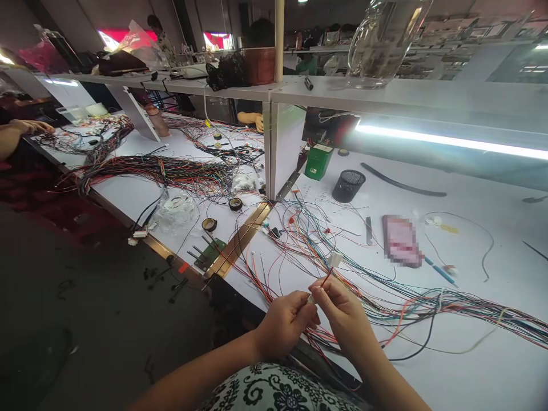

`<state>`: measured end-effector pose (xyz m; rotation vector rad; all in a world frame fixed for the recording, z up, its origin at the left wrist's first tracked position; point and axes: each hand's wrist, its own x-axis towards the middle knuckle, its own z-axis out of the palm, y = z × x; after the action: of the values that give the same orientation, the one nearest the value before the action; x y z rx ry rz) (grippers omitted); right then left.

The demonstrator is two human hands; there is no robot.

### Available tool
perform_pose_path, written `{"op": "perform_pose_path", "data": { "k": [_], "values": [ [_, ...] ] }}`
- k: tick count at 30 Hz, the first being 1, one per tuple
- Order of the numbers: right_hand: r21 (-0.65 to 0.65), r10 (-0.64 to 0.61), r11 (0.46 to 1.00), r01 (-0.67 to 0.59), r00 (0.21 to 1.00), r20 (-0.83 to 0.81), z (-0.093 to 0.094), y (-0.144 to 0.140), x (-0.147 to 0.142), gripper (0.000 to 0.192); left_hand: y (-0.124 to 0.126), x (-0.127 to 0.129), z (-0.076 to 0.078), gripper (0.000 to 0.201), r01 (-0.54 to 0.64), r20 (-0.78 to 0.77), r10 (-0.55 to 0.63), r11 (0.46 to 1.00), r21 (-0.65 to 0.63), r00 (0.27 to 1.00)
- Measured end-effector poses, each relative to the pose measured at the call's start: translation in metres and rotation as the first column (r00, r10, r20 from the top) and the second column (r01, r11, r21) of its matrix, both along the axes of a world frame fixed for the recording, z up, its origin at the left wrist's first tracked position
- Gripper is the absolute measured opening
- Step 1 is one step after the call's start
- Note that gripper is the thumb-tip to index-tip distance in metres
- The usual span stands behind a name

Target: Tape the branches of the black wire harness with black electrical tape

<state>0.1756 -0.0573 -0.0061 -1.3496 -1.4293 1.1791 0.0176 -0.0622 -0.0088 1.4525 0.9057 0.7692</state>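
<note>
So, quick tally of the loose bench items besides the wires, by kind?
Tape rolls: 3
Black mesh cup: 1
Green box: 1
Glass pitcher: 1
Blue pen: 1
Total: 7

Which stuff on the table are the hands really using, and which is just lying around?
In use:
left hand, pinching a small white connector
right hand, holding a red wire
loose wire bundle beside them

Lying about:
black mesh cup
green box
tape rolls
blue pen
glass jug on the shelf
</note>
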Motion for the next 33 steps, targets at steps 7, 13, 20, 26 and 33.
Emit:
{"op": "perform_pose_path", "data": {
  "k": [7,13,20,26,33],
  "values": [
    [-0.026,0.164,0.986,-0.166,0.985,-0.044,-0.006,-0.009,-0.011,0.064,0.015,-0.009,0.012,0.024,-0.081,0.365,0.150,0.977,-0.199,0.919],
    [0.022,0.125,0.991,-0.132,0.970,0.207,0.006,0.008,0.009,0.035,0.027,-0.030,0.011,0.036,-0.181,0.158,0.206,0.970,-0.162,0.966],
    [0.287,-0.053,0.957,-0.046,0.943,0.328,0.011,0.036,0.027,0.027,0.010,-0.042,-0.007,0.025,0.262,-0.330,-0.194,0.949,0.174,0.924],
    [0.361,-0.065,0.915,-0.182,0.815,0.576,-0.023,0.046,0.021,0.034,0.002,-0.028,-0.025,0.011,0.428,-0.611,-0.113,0.811,0.399,0.784],
    [0.209,-0.094,0.978,-0.017,0.856,0.508,-0.002,0.005,0.064,0.030,0.007,-0.023,-0.022,0.018,0.406,-0.635,-0.078,0.826,0.390,0.768]
  ]
}}
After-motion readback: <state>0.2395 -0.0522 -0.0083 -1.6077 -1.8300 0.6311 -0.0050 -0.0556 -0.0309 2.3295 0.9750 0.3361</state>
